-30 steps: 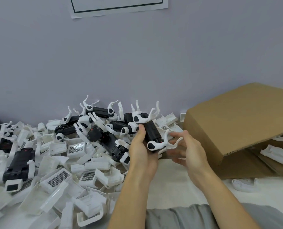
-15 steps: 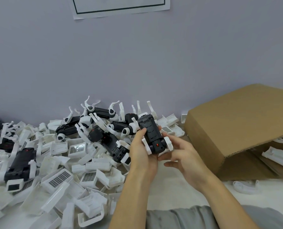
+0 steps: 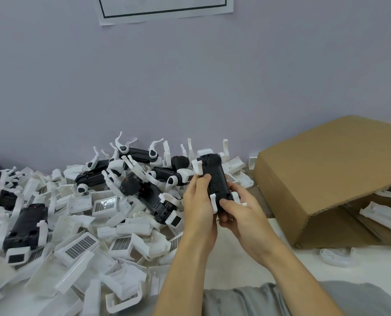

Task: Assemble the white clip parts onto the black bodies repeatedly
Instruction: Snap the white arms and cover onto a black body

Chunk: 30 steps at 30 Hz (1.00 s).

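Both hands, left (image 3: 199, 208) and right (image 3: 240, 213), grip one black body (image 3: 216, 179) (white clips (image 3: 213, 202) attached); loose parts (image 3: 80, 224) heaped at nine o'clock, cardboard box (image 3: 327, 169) at three.

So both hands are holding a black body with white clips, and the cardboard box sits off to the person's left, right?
Not quite: in the head view the cardboard box lies to the person's right. The left hand and right hand do both hold the black body with white clips.
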### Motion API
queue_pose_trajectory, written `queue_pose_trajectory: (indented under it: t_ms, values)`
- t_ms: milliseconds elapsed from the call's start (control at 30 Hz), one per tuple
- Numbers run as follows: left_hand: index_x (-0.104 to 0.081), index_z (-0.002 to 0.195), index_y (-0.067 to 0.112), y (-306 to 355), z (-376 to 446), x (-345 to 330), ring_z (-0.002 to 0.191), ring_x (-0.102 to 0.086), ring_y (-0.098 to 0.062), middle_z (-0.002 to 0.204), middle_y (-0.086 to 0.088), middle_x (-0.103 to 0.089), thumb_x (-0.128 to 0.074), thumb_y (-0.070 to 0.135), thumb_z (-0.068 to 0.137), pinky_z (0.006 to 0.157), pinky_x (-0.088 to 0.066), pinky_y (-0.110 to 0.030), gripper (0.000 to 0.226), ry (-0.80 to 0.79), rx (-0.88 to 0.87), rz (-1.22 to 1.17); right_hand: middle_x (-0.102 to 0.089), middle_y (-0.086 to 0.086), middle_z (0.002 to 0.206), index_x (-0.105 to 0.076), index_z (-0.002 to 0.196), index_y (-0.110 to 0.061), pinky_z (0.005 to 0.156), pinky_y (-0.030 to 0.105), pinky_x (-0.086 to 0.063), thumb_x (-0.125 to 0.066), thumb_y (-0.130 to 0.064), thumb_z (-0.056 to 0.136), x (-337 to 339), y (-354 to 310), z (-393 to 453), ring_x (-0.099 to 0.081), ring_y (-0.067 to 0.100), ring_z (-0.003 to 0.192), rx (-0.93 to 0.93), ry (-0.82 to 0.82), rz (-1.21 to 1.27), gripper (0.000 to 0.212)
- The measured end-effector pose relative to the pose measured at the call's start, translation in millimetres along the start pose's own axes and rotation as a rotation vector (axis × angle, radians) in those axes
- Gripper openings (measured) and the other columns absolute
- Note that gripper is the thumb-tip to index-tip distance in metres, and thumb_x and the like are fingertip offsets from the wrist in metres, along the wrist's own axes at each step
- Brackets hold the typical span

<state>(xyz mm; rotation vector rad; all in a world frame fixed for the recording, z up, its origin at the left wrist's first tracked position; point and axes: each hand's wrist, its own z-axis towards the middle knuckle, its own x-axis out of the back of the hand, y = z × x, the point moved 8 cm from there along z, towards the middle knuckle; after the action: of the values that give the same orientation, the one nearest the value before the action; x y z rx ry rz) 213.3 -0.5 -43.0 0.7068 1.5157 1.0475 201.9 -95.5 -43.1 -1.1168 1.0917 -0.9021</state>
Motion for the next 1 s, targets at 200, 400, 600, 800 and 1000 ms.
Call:
queue_pose_trajectory:
  t_ms: [200, 400, 600, 800, 1000]
  values:
    - [-0.063, 0.106, 0.004, 0.1, -1.1, 0.5, 0.058, -0.054, -0.027, 0.085, -0.014, -0.065, -0.050, 0.030, 0.101, 0.044, -0.033, -0.026, 0.029, 0.000, 0.017, -0.029, -0.060, -0.007, 0.068, -0.057, 0.127, -0.023, 0.064, 0.029, -0.043, -0.045, 0.004, 0.098, -1.3, -2.4, -1.5, -0.046, 0.013, 0.057, 0.018, -0.018, 0.010, 0.042]
    - [-0.066, 0.103, 0.009, -1.6, -1.8, 1.1, 0.055, -0.054, -0.024, 0.082, -0.011, -0.065, -0.050, 0.031, 0.100, 0.045, -0.031, -0.025, 0.028, 0.013, 0.041, -0.030, -0.062, -0.008, 0.069, -0.060, 0.120, -0.027, 0.063, 0.028, -0.043, -0.045, 0.003, 0.096, -1.0, -0.2, -0.6, -0.046, 0.012, 0.058, 0.019, -0.009, -0.033, 0.042]
    - [-0.066, 0.113, 0.004, -0.4, -2.5, -1.9, 0.079, -0.061, -0.028, 0.093, -0.012, -0.069, -0.050, 0.027, 0.101, 0.060, -0.047, -0.034, 0.031, -0.003, 0.017, -0.057, -0.060, -0.013, 0.063, -0.059, 0.117, -0.034, 0.064, 0.027, -0.045, -0.049, -0.005, 0.097, 3.8, 0.3, 0.4, -0.047, 0.011, 0.060, 0.023, 0.058, -0.105, 0.036]
    - [-0.065, 0.115, 0.003, -1.5, -2.6, -0.4, 0.078, -0.056, -0.029, 0.095, -0.014, -0.065, -0.051, 0.029, 0.100, 0.052, -0.040, -0.030, 0.032, 0.010, 0.025, -0.028, -0.058, -0.016, 0.062, -0.059, 0.122, -0.032, 0.064, 0.026, -0.045, -0.050, -0.010, 0.100, 3.4, 0.7, 1.1, -0.048, 0.005, 0.055, 0.022, 0.028, -0.107, 0.032]
    - [-0.065, 0.114, 0.005, -1.5, -2.2, -1.1, 0.082, -0.057, -0.029, 0.096, -0.015, -0.068, -0.049, 0.026, 0.101, 0.055, -0.042, -0.031, 0.030, 0.003, 0.018, -0.029, -0.056, -0.008, 0.068, -0.060, 0.122, -0.028, 0.059, 0.024, -0.043, -0.046, 0.000, 0.096, 1.2, 4.2, 2.9, -0.043, 0.008, 0.054, -0.001, -0.034, -0.004, 0.041]
